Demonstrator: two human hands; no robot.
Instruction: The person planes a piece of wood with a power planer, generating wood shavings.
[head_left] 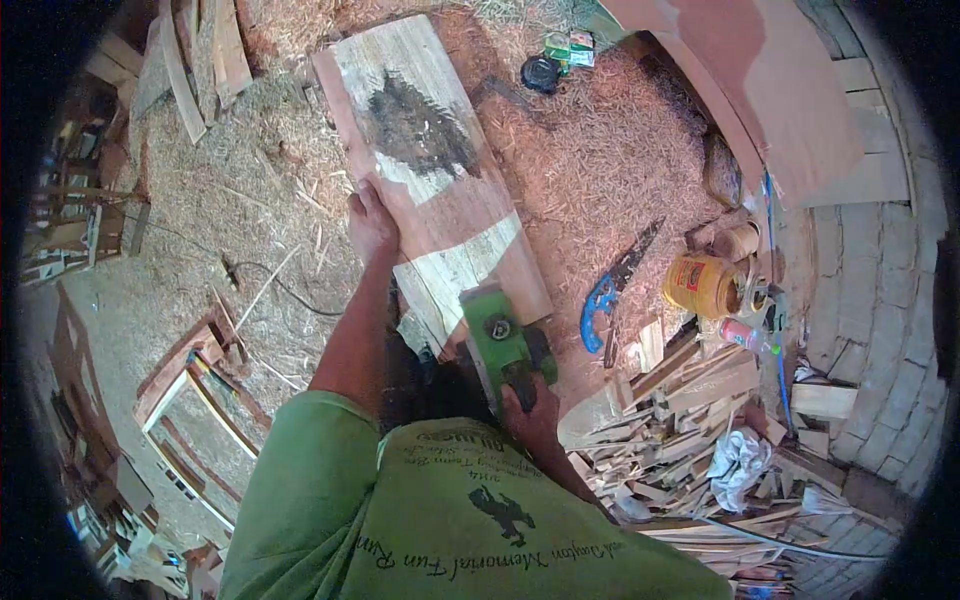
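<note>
A wide wooden board (480,270) slants across the middle of the view, pale with a dark rough patch near its far end. My left hand (374,222) grips its left edge, the fingers partly hidden by the board. On the near end of the board rests a green electric planer (490,325). My right hand (532,412) is closed around the planer's rear handle. Wood shavings (590,160) cover the ground around the board.
To the right lies a handsaw with a blue handle (602,305), near a yellow plastic jar (700,287). A pile of wood offcuts (660,430) is at the lower right. A wooden frame (205,440) lies at the lower left. A black tape measure (541,74) sits beyond the board.
</note>
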